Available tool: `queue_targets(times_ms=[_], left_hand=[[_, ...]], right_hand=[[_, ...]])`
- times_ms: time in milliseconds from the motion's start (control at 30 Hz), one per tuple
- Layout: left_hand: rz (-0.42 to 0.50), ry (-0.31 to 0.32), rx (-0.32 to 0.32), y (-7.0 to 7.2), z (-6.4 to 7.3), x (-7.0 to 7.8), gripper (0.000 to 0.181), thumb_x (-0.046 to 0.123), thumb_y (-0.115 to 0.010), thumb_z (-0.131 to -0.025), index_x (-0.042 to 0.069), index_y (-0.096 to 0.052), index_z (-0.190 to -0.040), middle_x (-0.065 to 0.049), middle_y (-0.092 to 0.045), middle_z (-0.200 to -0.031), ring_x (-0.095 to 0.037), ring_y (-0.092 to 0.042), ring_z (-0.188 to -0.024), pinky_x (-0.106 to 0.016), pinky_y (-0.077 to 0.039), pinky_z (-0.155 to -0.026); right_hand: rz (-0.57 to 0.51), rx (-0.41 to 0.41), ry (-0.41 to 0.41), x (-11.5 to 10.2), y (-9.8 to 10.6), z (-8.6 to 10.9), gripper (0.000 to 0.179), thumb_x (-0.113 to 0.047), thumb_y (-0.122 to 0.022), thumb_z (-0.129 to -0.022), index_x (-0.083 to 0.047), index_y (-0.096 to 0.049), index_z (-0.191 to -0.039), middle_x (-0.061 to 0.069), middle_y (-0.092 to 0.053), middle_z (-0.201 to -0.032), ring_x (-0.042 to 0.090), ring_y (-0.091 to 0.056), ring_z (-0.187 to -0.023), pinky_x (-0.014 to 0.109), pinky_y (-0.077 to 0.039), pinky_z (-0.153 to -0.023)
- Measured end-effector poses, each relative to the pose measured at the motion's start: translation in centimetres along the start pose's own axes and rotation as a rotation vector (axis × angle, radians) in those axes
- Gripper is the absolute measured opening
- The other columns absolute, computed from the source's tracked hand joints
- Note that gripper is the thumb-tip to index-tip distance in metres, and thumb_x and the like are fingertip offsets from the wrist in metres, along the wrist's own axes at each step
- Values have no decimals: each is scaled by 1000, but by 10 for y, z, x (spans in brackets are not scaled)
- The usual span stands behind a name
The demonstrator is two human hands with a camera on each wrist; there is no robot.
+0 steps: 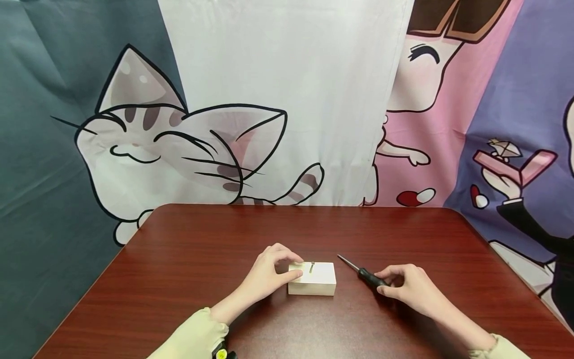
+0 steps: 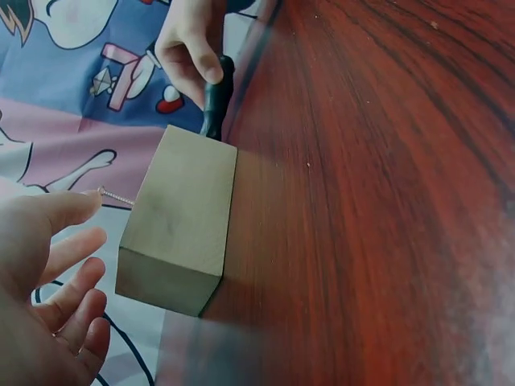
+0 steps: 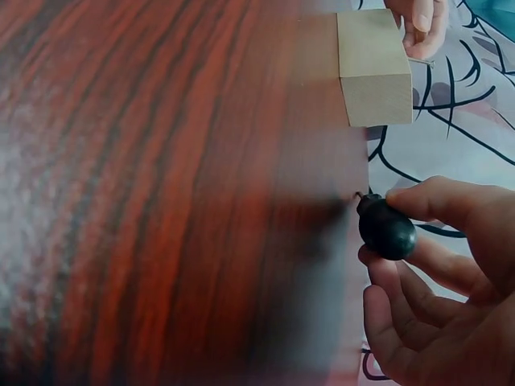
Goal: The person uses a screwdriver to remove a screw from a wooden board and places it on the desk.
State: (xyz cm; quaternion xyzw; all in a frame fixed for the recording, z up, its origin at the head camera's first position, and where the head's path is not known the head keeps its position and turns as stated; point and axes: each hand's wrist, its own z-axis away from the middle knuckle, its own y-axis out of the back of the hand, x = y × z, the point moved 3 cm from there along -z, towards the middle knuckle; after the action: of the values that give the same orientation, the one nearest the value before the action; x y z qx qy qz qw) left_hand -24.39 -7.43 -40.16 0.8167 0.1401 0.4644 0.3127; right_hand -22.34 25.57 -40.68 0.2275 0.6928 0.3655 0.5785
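Observation:
A pale rectangular wooden block [image 1: 324,274] lies on the table, with a small screw [image 1: 312,268] standing upright from its top. At the block's left end is my left hand [image 1: 265,275], thumb and forefinger spread just left of the screw. Its other fingers are loosely bent in the left wrist view; whether a fingertip touches the block I cannot tell. To the right of the block, my right hand [image 1: 410,288] pinches the black handle of a screwdriver [image 1: 368,277] between thumb and fingers. The screwdriver's metal shaft points away and to the left, its tip apart from the block.
The dark red-brown wooden table [image 1: 215,229] has a rounded far edge. Behind it hangs a cloth backdrop [image 1: 287,60] printed with a cartoon cat and figures. A black-and-yellow thing [image 1: 221,353] shows at the left sleeve.

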Motion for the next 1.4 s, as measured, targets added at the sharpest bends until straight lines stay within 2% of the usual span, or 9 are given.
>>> queue_targets(times_ms=[200, 433, 633, 900, 1133, 1400], left_hand=[[16, -16, 0, -4, -5, 2, 14, 20, -79, -83, 22, -78, -97, 6, -69, -94, -12, -61, -90, -25, -54, -79], [25, -28, -5, -12, -15, 7, 9, 17, -78, -84, 21, -79, -91, 6, -69, -89, -9, -61, -80, -21, -53, -69], [59, -3, -18, -18, -20, 9, 6, 13, -81, -81, 17, -79, -86, 5, -70, -87, 1, -57, -71, -17, -54, -67], [86, 25, -21, -20, -22, 11, 4, 13, -81, -81, 12, -79, -84, 3, -71, -85, 0, -61, -74, -19, -57, -71], [104, 36, -19, -21, -21, 12, 5, 11, -79, -82, 16, -77, -81, 5, -70, -85, 0, -61, -75, -18, -56, -72], [109, 38, -14, -21, -20, 12, 5, 11, -78, -84, 15, -77, -81, 5, -70, -85, -1, -60, -75, -18, -55, -71]], right_hand=[[-24, -40, -4, 2, -4, 2, 20, -23, -81, -78, -16, -75, -96, -4, -67, -77, -2, -56, -65, 18, -48, -56], [-22, -40, -36, 4, -5, 5, 20, -23, -81, -79, -14, -75, -96, -2, -68, -78, -1, -57, -65, 18, -48, -56], [-28, -46, -60, 3, -5, 7, 21, -23, -81, -79, -12, -74, -96, -1, -68, -79, 0, -57, -65, 19, -49, -56], [-22, -50, -62, 5, -6, 8, 20, -24, -79, -81, -13, -74, -96, -1, -67, -79, 0, -57, -65, 19, -49, -55], [-33, -62, -59, 5, -5, 8, 21, -25, -79, -81, -12, -74, -96, -1, -68, -79, 0, -58, -65, 19, -49, -55], [-30, -69, -62, 7, -5, 7, 19, -24, -79, -81, -12, -74, -95, -1, -67, -78, 1, -58, -66, 19, -49, -55]])
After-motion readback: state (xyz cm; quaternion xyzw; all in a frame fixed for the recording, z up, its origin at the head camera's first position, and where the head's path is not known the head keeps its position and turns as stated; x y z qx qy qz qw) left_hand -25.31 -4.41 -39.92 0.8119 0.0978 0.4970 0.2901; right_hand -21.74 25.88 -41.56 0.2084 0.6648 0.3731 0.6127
